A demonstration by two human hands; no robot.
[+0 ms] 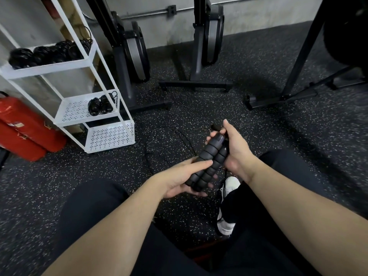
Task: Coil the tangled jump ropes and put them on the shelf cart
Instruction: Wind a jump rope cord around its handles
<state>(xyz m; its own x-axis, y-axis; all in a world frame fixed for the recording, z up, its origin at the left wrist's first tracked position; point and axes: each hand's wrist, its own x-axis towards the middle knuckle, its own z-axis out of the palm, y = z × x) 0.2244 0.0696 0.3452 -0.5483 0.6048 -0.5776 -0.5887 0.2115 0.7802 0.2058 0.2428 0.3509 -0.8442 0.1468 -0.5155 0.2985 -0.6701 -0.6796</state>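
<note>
Both bare forearms reach forward from the near edge and meet at centre. The left grip [180, 176] lies palm up, fingers curled under the paired handles [207, 160], thumb laid across them. The right grip [235, 148] clasps their far end from the right, thumb raised.

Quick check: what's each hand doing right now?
Left hand: holds the lower end of the two jump rope handles.
Right hand: grips their upper end.

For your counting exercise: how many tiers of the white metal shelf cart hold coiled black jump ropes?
2: the upper tier and the middle perforated tier; the bottom tier shows none.
</note>
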